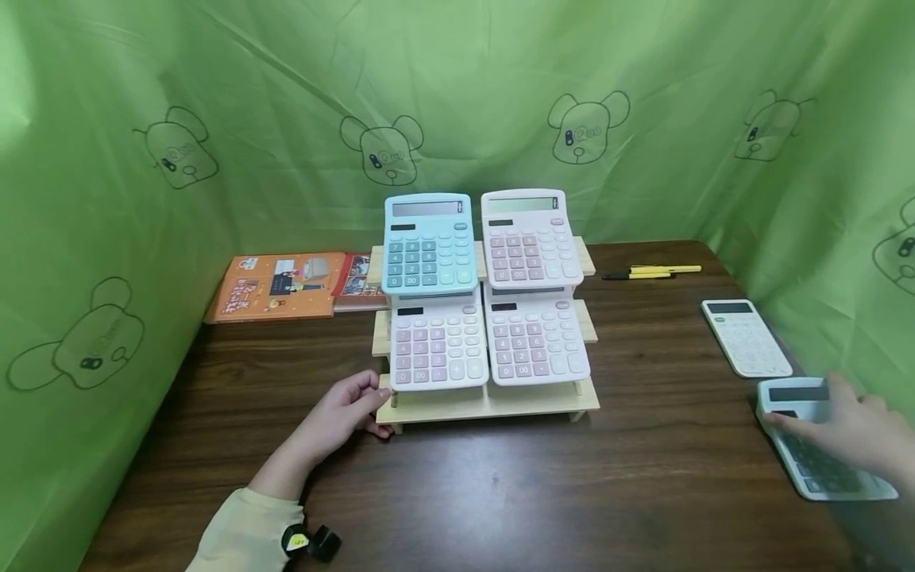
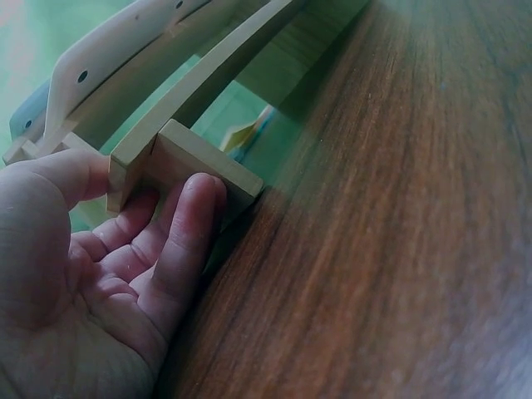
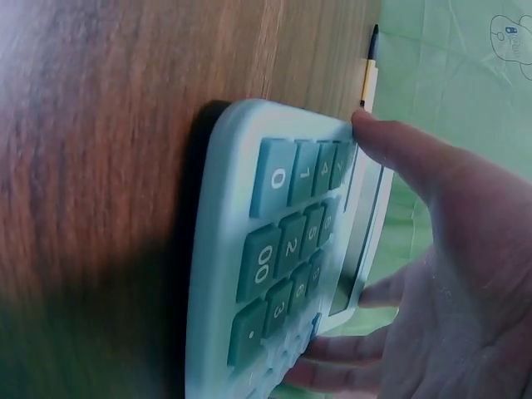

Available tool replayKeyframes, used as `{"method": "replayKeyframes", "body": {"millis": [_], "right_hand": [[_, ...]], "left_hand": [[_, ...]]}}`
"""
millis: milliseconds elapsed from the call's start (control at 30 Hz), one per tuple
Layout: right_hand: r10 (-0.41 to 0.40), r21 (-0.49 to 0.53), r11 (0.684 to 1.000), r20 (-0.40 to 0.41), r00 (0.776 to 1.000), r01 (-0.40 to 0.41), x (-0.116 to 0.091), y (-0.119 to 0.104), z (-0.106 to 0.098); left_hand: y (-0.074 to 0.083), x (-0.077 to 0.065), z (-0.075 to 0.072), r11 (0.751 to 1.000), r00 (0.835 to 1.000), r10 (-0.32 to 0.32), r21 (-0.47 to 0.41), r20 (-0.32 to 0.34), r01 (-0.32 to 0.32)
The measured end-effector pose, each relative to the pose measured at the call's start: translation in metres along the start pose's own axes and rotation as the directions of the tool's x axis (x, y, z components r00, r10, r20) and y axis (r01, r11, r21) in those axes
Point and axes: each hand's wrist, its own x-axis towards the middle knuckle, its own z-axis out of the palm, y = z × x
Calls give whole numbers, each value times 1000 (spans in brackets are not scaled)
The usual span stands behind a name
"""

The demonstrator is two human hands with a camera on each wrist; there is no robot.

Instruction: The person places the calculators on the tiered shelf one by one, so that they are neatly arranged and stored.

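left hand (image 1: 349, 407): found at the near left corner of the wooden tiered stand (image 1: 493, 407), grasping it. the left wrist view showed the thumb against the end of the lowest tread and the fingers bent at the leg beneath. this hand held no calculator.

stand: four calculators leaned on it in two columns, displays away from the person. the left column carried a sky-blue calculator (image 1: 429, 254) over a lower left pink-keyed calculator (image 1: 438, 347); the right column carried an upper right pink-keyed calculator (image 1: 532, 246) over a lower right pink-keyed calculator (image 1: 538, 340).

right side of the worktop (image 1: 643, 461): a white calculator (image 1: 748, 338) lay just beyond the aqua calculator (image 1: 825, 469); contact between the two could not be determined.

aqua calculator: located to the right of the stand, well apart from it and from the left hand. its long axis ran obliquely, display end far and leftward, zero-key end near and rightward. the right hand (image 1: 861, 429) was plainly the nearer, grasping the casing across its width from above, thumb at the left edge, fingers toward the opposite edge. whether the casing bore fully on the worktop could not be told.
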Motion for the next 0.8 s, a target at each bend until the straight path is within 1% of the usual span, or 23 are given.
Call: {"method": "replayKeyframes", "body": {"millis": [133,200,267,333,500,567,633,800], "right_hand": [[-74,26,997,40,996,73,-2,-2,1],[-108,26,994,46,993,107,-4,-6,0],[-136,14,991,25,990,136,-6,-9,2],[-147,-3,989,9,989,147,-7,-13,5],[-151,-25,988,-40,988,150,-12,-28,17],[-158,-26,987,-61,985,157,-16,-40,20],[-166,-24,986,-74,983,165,-20,-57,19],[-187,17,982,-107,976,190,-36,-113,12]], "left_hand": [[-1,1,0,1000,1000,-2,-6,1,2],[-1,1,0,1000,1000,-2,-7,0,2],[-1,0,0,1000,1000,-1,-2,0,1],[-1,0,0,1000,1000,-4,4,-1,4],[-2,0,0,1000,1000,-16,8,3,16],[-1,0,1,1000,1000,-14,8,5,14],[-1,0,1,1000,1000,-13,10,3,13],[0,-1,0,1000,999,-22,15,-23,23]]}}
